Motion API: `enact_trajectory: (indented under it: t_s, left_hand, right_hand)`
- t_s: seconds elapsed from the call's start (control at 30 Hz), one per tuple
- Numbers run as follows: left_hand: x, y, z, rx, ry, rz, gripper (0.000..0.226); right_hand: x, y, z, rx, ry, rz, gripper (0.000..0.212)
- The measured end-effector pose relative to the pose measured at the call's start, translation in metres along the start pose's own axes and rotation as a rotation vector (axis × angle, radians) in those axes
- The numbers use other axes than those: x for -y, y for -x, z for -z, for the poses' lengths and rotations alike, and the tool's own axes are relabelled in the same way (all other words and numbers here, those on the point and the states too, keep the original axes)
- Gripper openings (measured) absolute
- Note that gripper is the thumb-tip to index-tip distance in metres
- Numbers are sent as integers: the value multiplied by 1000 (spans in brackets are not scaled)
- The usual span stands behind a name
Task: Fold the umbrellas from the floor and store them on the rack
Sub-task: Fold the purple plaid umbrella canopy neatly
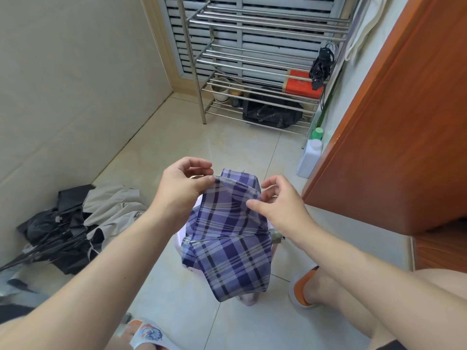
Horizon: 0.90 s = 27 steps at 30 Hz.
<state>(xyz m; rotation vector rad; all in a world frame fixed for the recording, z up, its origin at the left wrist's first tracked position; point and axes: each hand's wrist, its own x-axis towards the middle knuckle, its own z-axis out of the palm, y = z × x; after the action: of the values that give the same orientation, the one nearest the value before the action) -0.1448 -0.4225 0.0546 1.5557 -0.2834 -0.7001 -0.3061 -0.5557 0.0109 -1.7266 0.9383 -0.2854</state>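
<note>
Closest to my camera are my two bare forearms, reaching in from the bottom corners, with a sandalled foot [145,333] at the bottom edge and the other foot in an orange-trimmed sandal [303,286] to the right.

Between my hands I hold up the purple plaid umbrella [228,236], its canopy partly gathered, a thin metal rib lying across it and a metal tip [276,236] poking out on the right. My left hand [183,186] pinches the top left edge of the fabric between thumb and forefinger, the other fingers curled loosely above. My right hand [279,204] has its thumb on the cloth near the top right fold, and the fingers are bent and spread narrowly over it; I cannot tell whether they actually grip. A pale plastic stool [180,236] shows just behind and under the umbrella.

On the tiled floor [177,147] near the left wall lies a heap of black and beige umbrellas [73,223], opened and tangled, ribs pointing toward the left edge. The floor between me and the far end is bare tile.

At the far end stands the steel rack [252,72], its upper bars bare, a folded black umbrella [319,66] hanging at its right end above a red box [302,84]; a black bag [271,112] and pots [222,90] fill the lowest levels. A white bottle with a green cap [310,154] stands on the floor beside the wooden door [391,122] at right.
</note>
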Motion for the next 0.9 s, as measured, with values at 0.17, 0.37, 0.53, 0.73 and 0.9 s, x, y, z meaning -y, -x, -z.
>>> enact_trajectory:
  t_s: [0.17,0.37,0.53,0.73,0.9]
  left_hand:
    - [-2,3,-5,7,44,12,27]
    - [-3,2,-7,12,38,3,28]
    - [-5,1,-2,8,-61,-69,27]
    - [-8,3,-1,52,-134,-125,28]
    - [-9,6,-4,66,-236,-178,27]
  right_hand:
    - [0,3,-9,-46,-35,62,49]
    - [0,-1,-13,-52,-15,98,55]
    - [11,-2,3,58,-74,114,58]
    - [16,-4,12,66,-114,41,46]
    - [25,-4,14,163,124,43,49]
